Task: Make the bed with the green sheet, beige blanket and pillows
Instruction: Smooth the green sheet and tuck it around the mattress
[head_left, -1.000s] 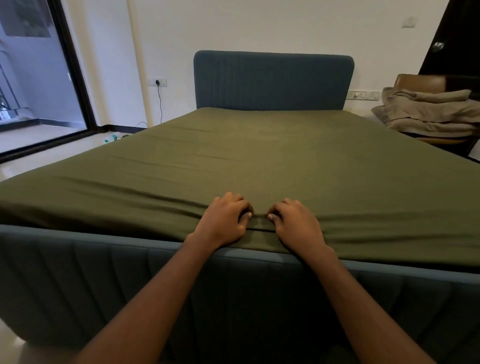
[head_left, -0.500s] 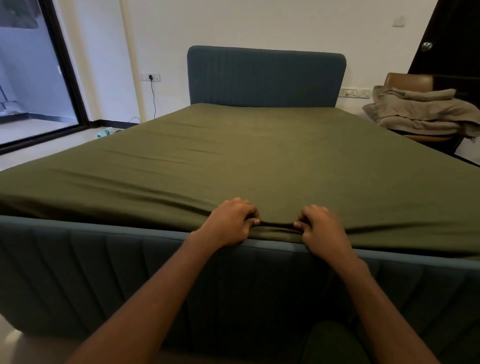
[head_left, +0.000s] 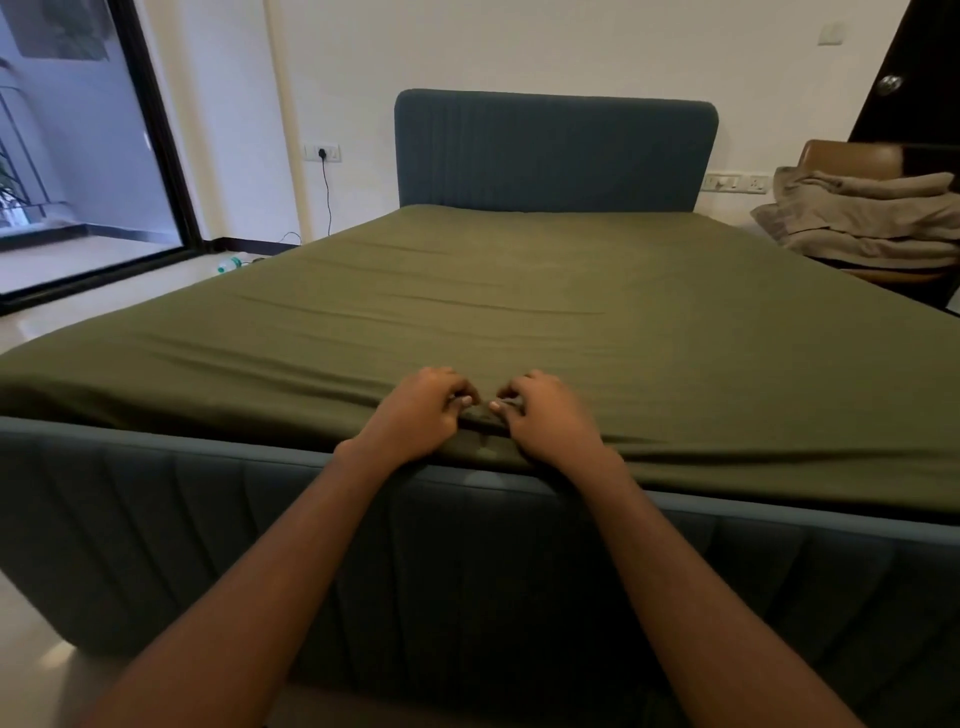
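Grip: left hand (head_left: 415, 415) and right hand (head_left: 553, 415) side by side, fingers curled, pinching one fold of green sheet (head_left: 519, 301) stretching ahead of them. Risk: uneven pull could drag wrinkles across; beige blanket (head_left: 857, 223) far right, on chair (head_left: 852, 156)

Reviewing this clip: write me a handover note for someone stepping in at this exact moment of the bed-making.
Hands: the left hand and the right hand, close together, each pinch a small fold of the green sheet at the foot edge of the bed.
Sheet: spread over the mattress up to the headboard, with a few light creases.
The beige blanket lies piled on the chair to the right of the bed.
Pillows: none in view.
Done: sheet laid.
Left: finish the foot edge, spread the blanket, find and place the pillows.
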